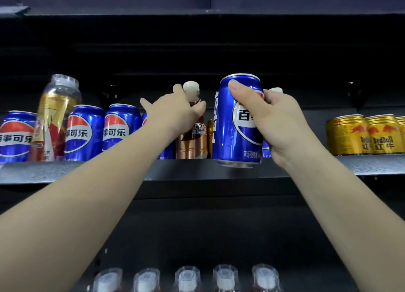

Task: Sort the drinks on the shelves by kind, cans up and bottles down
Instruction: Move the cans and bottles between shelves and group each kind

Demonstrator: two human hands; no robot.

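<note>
My right hand (276, 120) grips a blue Pepsi can (232, 125), held at the front lip of the upper shelf (372, 165). My left hand (175, 111) wraps around the neck of a brown Nescafe coffee bottle (192, 142) that stands on that shelf. To the left stand three blue Pepsi cans (119, 127) and a tall yellow tea bottle (54, 116) among them. Another white bottle cap (276, 90) peeks out behind my right hand.
Gold Red Bull cans (363, 136) stand at the right end of the upper shelf, with a gap between them and my right hand. On the lower shelf, a row of several bottles shows only its wrapped caps (187, 278). Another dark shelf hangs overhead.
</note>
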